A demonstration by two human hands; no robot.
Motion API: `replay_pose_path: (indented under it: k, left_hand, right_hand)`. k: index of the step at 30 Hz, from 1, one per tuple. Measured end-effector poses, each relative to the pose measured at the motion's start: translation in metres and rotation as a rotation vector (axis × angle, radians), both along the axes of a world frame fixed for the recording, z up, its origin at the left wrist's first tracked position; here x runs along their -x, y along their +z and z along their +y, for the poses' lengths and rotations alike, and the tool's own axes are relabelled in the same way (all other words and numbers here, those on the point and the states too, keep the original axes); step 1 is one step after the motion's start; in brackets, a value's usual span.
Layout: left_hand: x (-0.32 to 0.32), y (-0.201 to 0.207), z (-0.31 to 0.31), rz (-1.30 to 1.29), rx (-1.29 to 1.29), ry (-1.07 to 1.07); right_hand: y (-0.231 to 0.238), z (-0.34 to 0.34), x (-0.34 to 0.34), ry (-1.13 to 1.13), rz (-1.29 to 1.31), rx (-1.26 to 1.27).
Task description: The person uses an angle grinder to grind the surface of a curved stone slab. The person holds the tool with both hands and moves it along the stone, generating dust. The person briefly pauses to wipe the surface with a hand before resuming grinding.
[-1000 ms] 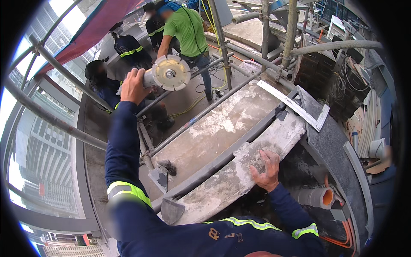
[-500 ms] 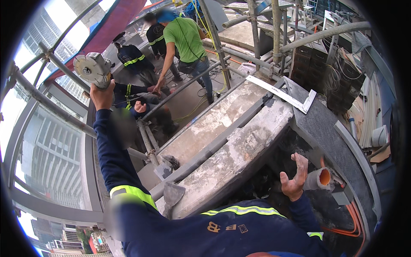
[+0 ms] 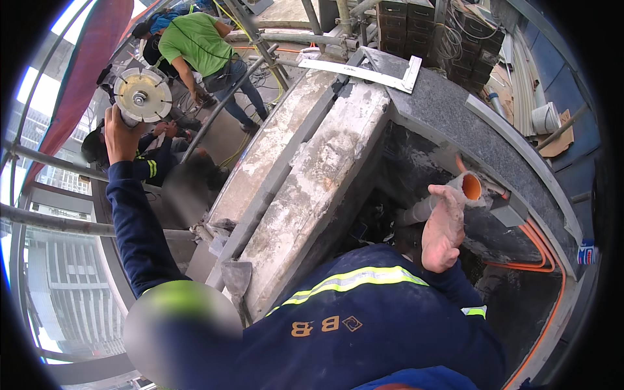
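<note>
My left hand (image 3: 122,136), arm raised at the left, grips an angle grinder (image 3: 143,95) by its body. The grinder's slotted cutting disc faces me, held up in the air. My right hand (image 3: 444,227) is open, palm turned sideways and fingers stretched, holding nothing. Just beyond it is a grey pipe (image 3: 469,187) with an orange inside. Between my arms runs a rough concrete ledge (image 3: 318,175), patched with white. On the ledge's near end rests a flat-bladed scraper (image 3: 236,276). A white L-shaped square (image 3: 364,73) lies across the far end.
A dark stone slab (image 3: 448,97) curves along the right, above orange conduits (image 3: 536,244). Scaffold tubes (image 3: 58,162) cross the left side. A co-worker in a green shirt (image 3: 195,45) bends over beyond the ledge; others crouch nearby. Dark drawers (image 3: 406,29) stand at the back.
My view has swung right and down. The grinder has turned so its disc faces me more fully. My right hand has gone from half-curled to stretched out beside the pipe.
</note>
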State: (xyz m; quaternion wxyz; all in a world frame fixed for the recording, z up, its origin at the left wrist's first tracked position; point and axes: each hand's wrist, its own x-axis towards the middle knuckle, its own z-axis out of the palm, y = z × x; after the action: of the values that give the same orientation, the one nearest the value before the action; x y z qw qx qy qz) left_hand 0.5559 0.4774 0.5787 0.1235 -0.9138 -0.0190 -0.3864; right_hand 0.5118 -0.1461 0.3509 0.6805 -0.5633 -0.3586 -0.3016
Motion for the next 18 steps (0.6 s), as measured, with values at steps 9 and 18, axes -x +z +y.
replay_pose_path:
  k: [9, 18]
  left_hand:
    - [-0.046, -0.014, 0.018, 0.171, -0.263, 0.021]
    - [-0.045, -0.025, -0.023, 0.203, -0.401, 0.028]
  right_hand:
    - [0.033, -0.047, -0.014, 0.773, 0.562, -0.958]
    - [0.035, -0.086, -0.020, 0.653, 0.595, -1.140]
